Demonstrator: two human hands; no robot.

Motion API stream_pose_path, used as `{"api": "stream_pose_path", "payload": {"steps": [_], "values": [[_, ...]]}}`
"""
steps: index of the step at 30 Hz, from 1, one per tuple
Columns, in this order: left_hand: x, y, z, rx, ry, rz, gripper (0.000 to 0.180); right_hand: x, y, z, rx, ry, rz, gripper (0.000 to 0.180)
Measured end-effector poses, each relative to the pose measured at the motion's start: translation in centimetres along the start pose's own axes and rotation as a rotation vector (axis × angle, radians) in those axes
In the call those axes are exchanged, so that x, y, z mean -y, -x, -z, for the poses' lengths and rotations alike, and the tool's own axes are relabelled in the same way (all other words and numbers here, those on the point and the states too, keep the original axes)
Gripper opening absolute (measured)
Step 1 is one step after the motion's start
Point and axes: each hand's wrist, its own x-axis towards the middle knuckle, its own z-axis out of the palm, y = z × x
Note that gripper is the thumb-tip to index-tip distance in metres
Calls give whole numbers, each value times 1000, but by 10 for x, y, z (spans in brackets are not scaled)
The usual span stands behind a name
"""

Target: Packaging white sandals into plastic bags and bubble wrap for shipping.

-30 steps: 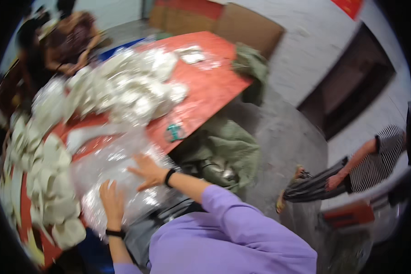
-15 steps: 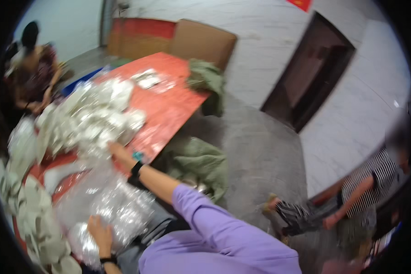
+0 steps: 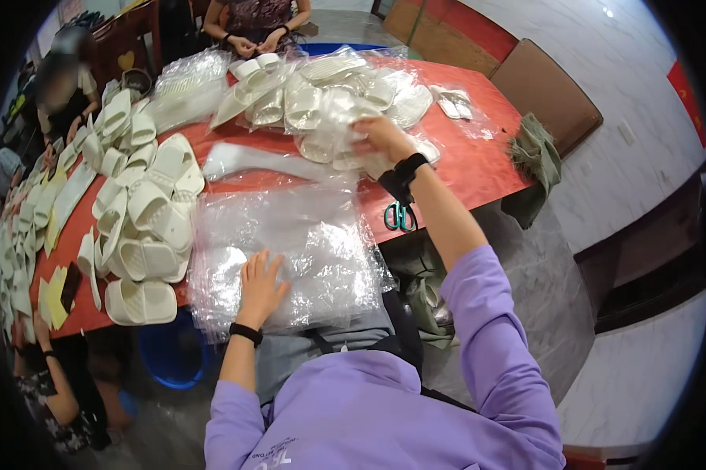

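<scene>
My left hand point(image 3: 263, 288) lies with its fingers spread on a stack of clear plastic bags point(image 3: 314, 254) at the table's near edge. With my right arm stretched forward, my right hand point(image 3: 384, 141) is at the near side of a pile of pale slippers in clear bags point(image 3: 298, 102). Its fingers are closed on a clear-bagged slipper point(image 3: 341, 117), which is smeared by motion; part of the grip is hidden. Between the pile and the stack lies a rolled strip of clear plastic point(image 3: 263, 160). Green-handled scissors point(image 3: 400, 216) rest by the table's right edge, below my right wrist.
Many loose pale slippers point(image 3: 145, 223) cover the left of the red table point(image 3: 478, 176). One bagged pair point(image 3: 453, 102) lies apart at the far right. A blue bucket point(image 3: 173, 348) stands below the near edge; green sacking point(image 3: 535, 157) hangs off the right corner. Other people sit around.
The view has swung left, so the pile and stack now sit nearer the middle and the person in stripes is out of view. My right hand stays at the pile, my left on the bags.
</scene>
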Motion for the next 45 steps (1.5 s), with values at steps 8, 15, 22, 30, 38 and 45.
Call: {"api": "stream_pose_path", "payload": {"steps": [8,15,22,30,38,45], "values": [[-14,-38,38,208,51,267,94,31,104,-76,-117,-102,455,32],[66,-31,-51,7,227,152,87,-88,210,-158,381,650,504,41],[35,-24,-7,-39,519,179,71,-66,222,-137,666,392,90,48],[104,-8,-17,-84,1004,96,55,-178,146,-9,-249,871,302,26],[80,-15,37,-57,2009,676,84,-144,165,-24,-227,624,157,16],[91,-24,51,35,1931,463,74,-141,178,-52,-22,630,29,22]]}}
